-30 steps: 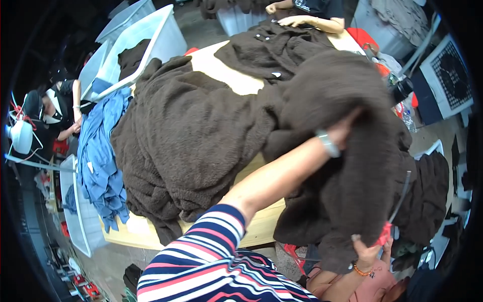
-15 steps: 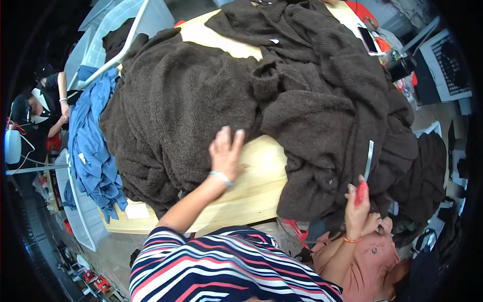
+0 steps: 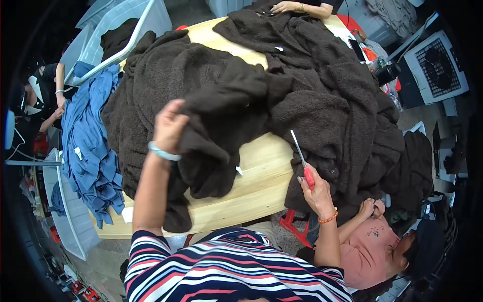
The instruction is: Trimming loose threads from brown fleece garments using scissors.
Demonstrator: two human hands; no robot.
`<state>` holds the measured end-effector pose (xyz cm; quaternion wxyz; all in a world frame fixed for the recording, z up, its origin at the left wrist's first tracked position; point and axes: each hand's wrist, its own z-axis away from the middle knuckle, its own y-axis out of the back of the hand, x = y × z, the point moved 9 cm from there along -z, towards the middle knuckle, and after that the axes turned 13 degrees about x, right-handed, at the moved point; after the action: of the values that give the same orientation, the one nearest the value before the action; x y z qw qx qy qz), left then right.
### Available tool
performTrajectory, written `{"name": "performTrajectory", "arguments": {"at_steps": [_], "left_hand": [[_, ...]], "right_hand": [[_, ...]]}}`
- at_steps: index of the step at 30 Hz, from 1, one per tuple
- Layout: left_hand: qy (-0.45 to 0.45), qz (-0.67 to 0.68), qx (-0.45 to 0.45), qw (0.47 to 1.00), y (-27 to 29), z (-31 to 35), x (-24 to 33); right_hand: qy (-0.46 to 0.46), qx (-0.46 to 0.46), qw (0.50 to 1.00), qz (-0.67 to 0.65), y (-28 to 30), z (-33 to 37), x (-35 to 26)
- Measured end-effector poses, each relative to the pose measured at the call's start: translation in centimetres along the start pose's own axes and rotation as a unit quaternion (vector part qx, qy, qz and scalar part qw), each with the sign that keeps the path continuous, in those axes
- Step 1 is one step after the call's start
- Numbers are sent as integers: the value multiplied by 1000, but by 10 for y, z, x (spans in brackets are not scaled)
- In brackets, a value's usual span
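My left hand (image 3: 170, 126) is raised over the wooden table, its fingers closed on a dark brown fleecy garment (image 3: 221, 118). Part of that cloth is lifted and folded over, slightly blurred, and a small white tag (image 3: 239, 171) shows at its lower edge. In my right hand (image 3: 318, 196) is a red-handled tool with a long thin metal blade (image 3: 298, 148); whether it is scissors or a knife I cannot tell. The blade points up and away, over a second heap of brown fleecy cloth (image 3: 322, 121) on the right.
Blue cloth (image 3: 90, 146) hangs over the table's left edge, near clear plastic bins (image 3: 146, 30). A co-worker in pink (image 3: 370, 246) sits at the lower right; another person's hand (image 3: 287, 6) rests on the far cloth. A phone (image 3: 357, 50) lies at the far right of the wooden table (image 3: 251, 196).
My left hand has gone from lying spread on the brown cloth to gripping and lifting part of it, further left. My right hand has moved left with the red-handled tool.
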<state>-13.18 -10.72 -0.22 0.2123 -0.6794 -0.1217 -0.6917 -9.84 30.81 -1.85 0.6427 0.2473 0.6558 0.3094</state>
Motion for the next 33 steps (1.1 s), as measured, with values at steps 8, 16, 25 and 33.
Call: {"name": "performTrajectory", "arguments": {"at_steps": [8, 16, 25, 33], "left_hand": [[87, -120, 310, 939, 293, 19, -23], [-356, -538, 158, 747, 67, 33, 78], [-360, -573, 75, 732, 0, -41, 54], [-327, -737, -304, 508, -141, 1, -60]], "right_hand": [[39, -60, 997, 0, -37, 0, -25], [88, -101, 991, 14, -64, -10, -66], [114, -167, 979, 26, -87, -19, -72], [77, -183, 980, 21, -66, -41, -31]]}}
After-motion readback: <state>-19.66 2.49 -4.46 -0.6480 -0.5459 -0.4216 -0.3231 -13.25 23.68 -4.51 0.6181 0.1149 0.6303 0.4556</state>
